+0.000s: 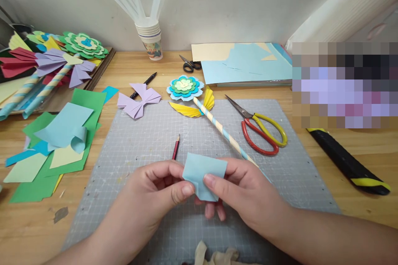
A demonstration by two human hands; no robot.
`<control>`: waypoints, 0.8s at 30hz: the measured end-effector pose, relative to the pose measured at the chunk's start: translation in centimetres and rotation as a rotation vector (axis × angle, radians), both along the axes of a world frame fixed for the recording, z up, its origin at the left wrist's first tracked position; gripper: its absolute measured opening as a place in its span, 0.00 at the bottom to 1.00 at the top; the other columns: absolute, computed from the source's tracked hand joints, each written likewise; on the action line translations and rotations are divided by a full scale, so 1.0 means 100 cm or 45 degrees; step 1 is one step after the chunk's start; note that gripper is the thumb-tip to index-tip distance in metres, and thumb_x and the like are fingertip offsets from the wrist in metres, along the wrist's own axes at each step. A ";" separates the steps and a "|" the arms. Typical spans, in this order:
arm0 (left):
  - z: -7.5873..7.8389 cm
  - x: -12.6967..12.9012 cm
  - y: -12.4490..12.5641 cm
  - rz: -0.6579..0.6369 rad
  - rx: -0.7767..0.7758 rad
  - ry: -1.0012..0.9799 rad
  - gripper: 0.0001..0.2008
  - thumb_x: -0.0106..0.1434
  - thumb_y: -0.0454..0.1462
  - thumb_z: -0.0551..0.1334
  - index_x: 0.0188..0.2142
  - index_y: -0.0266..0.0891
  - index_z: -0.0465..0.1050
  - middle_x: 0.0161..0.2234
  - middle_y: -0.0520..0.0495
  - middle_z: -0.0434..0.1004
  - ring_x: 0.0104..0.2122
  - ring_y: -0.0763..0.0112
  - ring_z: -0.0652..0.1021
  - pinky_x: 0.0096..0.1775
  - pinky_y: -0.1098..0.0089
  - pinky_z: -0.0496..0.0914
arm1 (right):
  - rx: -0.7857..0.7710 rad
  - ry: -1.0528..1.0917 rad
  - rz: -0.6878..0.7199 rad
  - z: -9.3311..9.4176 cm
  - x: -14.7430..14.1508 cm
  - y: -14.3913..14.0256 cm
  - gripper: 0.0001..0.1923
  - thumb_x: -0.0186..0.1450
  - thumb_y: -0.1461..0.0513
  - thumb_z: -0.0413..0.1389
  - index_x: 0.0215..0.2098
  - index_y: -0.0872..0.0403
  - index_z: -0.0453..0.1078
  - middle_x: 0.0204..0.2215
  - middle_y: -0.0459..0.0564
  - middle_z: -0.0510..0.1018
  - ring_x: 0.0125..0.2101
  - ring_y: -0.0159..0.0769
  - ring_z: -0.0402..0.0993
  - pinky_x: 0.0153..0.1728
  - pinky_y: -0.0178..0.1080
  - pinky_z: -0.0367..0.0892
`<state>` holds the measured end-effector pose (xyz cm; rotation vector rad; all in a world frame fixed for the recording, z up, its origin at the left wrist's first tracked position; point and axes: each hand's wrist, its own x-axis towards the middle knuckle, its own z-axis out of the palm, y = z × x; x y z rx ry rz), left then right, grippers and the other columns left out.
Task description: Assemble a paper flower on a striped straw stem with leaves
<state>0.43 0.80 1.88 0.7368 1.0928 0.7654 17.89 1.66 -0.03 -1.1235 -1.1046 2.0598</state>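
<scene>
In the head view, over the near half of the gray cutting mat [137, 140] on the table [37, 223], holding a small blue paper [202, 169] between both hands. With the left hand [152, 194], pinching thumb to finger at the paper's 8 o'clock edge. With the right hand [245, 190], clamping from about 3 o'clock, with thumb flat on the front and fingers behind. Note near 7 o'clock on the paper what looks like a crease or a turned edge; too slight to tell which.

To work such a crease well, probably best to steady the sheet with the right thumb, match edges before pressing, then slide the left thumb along in one even stroke. Avoid squeezing hard in midair; likely to pucker thin paper. For a sharper line, better to press down on bare mat.

Mind the striped stalk [219, 125] at 1 o'clock, running close behind the right hand from the paper flower [184, 85] near 12. Keep clear also of the pencil [175, 149] at 10 to 11 and the scissors [248, 115] at 1 to 2.
</scene>
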 end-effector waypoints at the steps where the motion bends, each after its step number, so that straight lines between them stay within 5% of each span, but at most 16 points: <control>1: 0.000 0.000 0.000 0.004 -0.012 -0.002 0.06 0.50 0.37 0.72 0.23 0.39 0.77 0.21 0.55 0.77 0.23 0.75 0.74 0.31 0.74 0.69 | -0.008 -0.024 0.014 0.001 0.000 0.000 0.14 0.61 0.53 0.58 0.32 0.57 0.72 0.24 0.46 0.75 0.20 0.27 0.71 0.18 0.28 0.62; 18: -0.003 -0.004 -0.001 0.027 -0.042 0.286 0.07 0.45 0.40 0.73 0.20 0.40 0.79 0.16 0.54 0.71 0.20 0.78 0.66 0.25 0.77 0.62 | 0.051 -0.142 -0.053 0.002 0.000 0.000 0.14 0.60 0.53 0.57 0.27 0.55 0.65 0.19 0.43 0.70 0.19 0.29 0.71 0.17 0.30 0.61; 24: -0.004 -0.003 0.000 -0.003 -0.046 0.236 0.04 0.47 0.38 0.72 0.23 0.42 0.81 0.19 0.53 0.76 0.21 0.76 0.69 0.27 0.76 0.64 | 0.076 -0.161 -0.053 0.002 0.000 -0.001 0.13 0.60 0.54 0.57 0.26 0.55 0.65 0.19 0.42 0.69 0.19 0.28 0.70 0.17 0.29 0.59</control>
